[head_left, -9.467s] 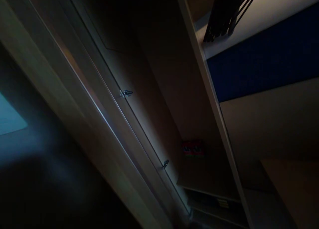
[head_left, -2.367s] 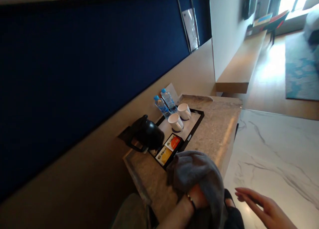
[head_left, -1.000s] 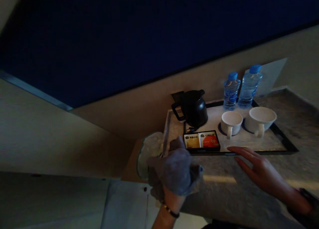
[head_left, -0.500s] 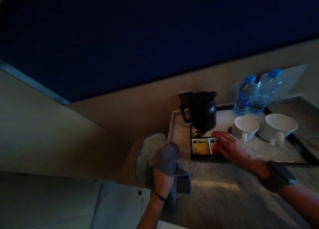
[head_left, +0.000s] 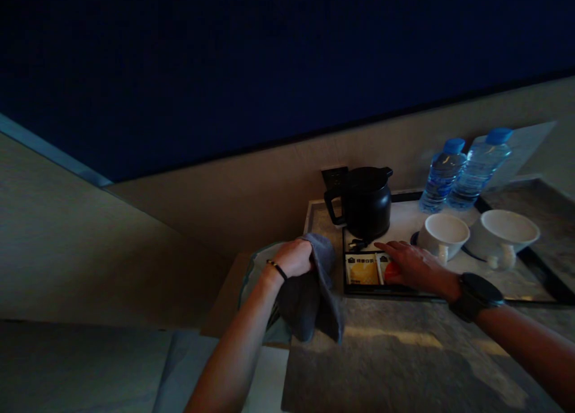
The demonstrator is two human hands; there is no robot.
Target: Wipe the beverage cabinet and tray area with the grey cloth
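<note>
Grey cloth hangs bunched from the person's left hand, whose fingers are clenched around its top edge at the left end of the stone counter, just beside the black tray. Part of the cloth drapes down over the counter's edge. The right hand, a dark watch on its wrist, lies flat with fingers spread and released on the tea sachets in the tray's near-left compartment, grasping nothing. Just behind the sachets stands a black kettle. To the right sit two white cups, and behind them two water bottles with blue caps, against the wall.
</note>
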